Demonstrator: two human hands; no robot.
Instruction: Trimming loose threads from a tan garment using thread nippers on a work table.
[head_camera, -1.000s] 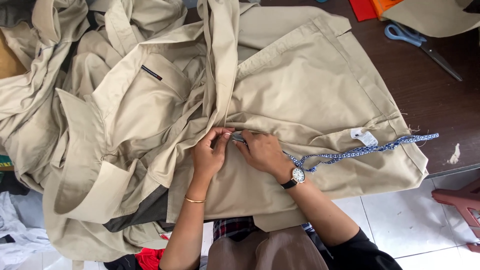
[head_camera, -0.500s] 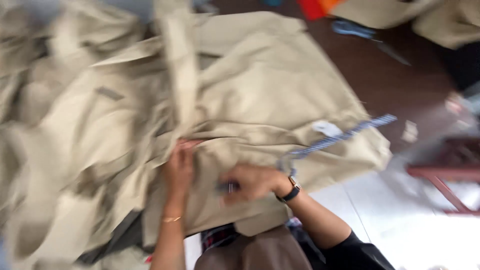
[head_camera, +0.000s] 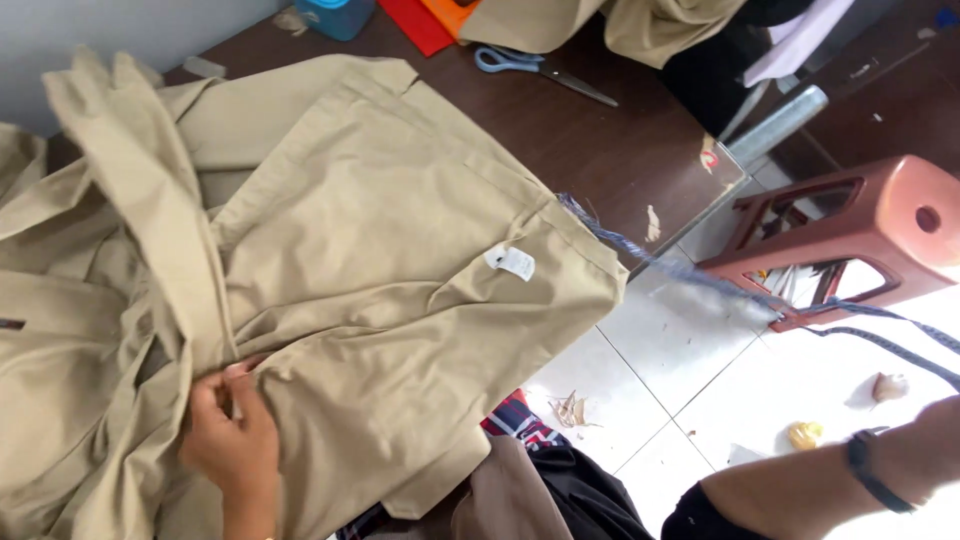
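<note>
– One hand in my view: the left hand (head_camera: 232, 440), fingertips pressed together, pinching a fold of the beige garment (head_camera: 380, 260) near its lower edge
– And the right?
– Only the forearm with a dark wristband, low at the right; the right hand itself is out of frame, so I cannot tell its state. A blue patterned cord (head_camera: 650, 255) stretches from the garment's edge out over the floor (head_camera: 680, 350) that way
– Which step, then?
– I judge it a cord-drawing step, the pinch anchoring the cloth. Any further pull calls for a firm pinch so the fabric does not bunch
– Surroundings?
– Garment spread on a dark brown desk (head_camera: 600, 130), a white tag (head_camera: 512, 262) on it, blue-handled scissors (head_camera: 540, 65) beyond, a reddish plastic stool (head_camera: 850, 230) on white tiles with scraps about
</note>
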